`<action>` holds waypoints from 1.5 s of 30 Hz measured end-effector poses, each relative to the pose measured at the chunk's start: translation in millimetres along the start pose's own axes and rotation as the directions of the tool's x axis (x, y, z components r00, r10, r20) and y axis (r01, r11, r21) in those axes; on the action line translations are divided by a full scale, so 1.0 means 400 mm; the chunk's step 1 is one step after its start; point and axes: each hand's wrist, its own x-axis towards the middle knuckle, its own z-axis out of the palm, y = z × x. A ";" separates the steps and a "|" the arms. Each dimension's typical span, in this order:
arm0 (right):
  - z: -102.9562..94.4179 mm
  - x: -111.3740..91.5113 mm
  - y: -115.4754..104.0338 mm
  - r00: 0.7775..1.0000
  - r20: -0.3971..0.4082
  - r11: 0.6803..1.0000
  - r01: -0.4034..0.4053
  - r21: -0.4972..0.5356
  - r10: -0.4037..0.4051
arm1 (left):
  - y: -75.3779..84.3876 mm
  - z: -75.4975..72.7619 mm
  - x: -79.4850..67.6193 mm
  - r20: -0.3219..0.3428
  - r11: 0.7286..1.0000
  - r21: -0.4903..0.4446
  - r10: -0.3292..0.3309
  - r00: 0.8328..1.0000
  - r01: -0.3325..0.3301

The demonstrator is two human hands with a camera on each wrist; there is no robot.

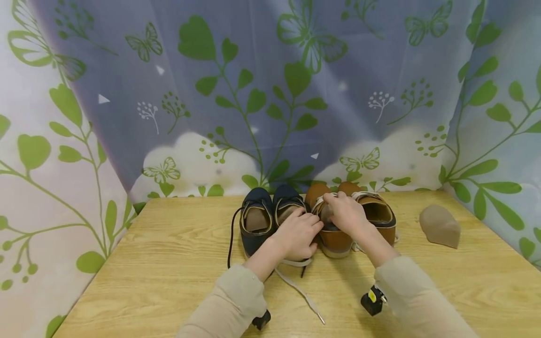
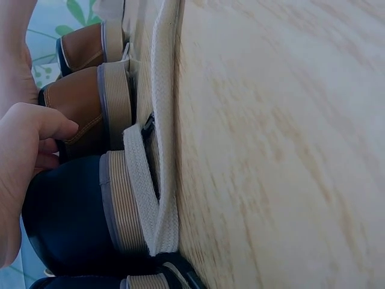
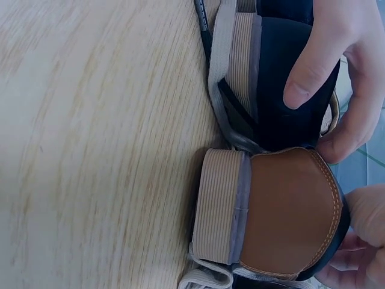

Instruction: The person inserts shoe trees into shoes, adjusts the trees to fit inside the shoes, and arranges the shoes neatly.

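On a wood-grained surface [image 1: 169, 263], two dark blue shoes [image 1: 255, 240] and two brown shoes [image 1: 336, 241] are set in a row, a pale lace [image 1: 291, 283] is trailed in front, and a beige rounded piece [image 1: 440, 226] is laid apart to the right.

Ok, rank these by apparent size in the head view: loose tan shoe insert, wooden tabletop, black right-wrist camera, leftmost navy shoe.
wooden tabletop
leftmost navy shoe
loose tan shoe insert
black right-wrist camera
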 end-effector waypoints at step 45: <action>-0.015 0.009 -0.008 1.000 0.009 0.992 -0.022 -0.125 0.023 | 0.001 0.001 0.003 0.010 1.000 0.010 -0.021 1.000 0.021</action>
